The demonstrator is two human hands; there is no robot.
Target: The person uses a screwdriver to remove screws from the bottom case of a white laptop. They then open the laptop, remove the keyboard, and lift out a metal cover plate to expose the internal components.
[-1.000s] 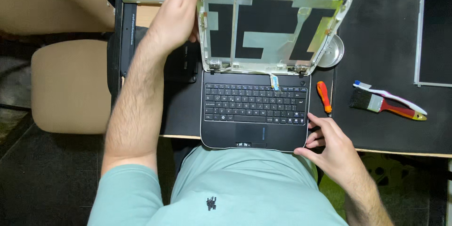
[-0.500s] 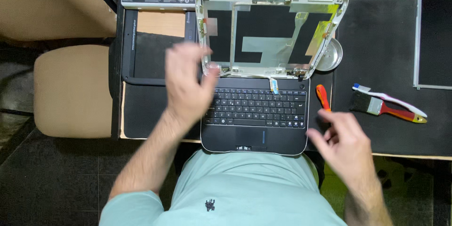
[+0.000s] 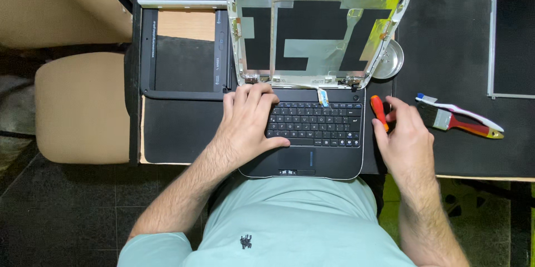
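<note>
Having come down from the far lid frame, your left hand [image 3: 248,119] now lies flat, fingers spread, on the left of the laptop [image 3: 304,133] keyboard, while your right hand [image 3: 404,139] closes loosely toward the orange screwdriver [image 3: 379,112], not yet gripping it.

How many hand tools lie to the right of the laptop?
3: a screwdriver beside the laptop, at the right hand; a brush further right; a toothbrush just behind it. The hand may hide others.
</note>
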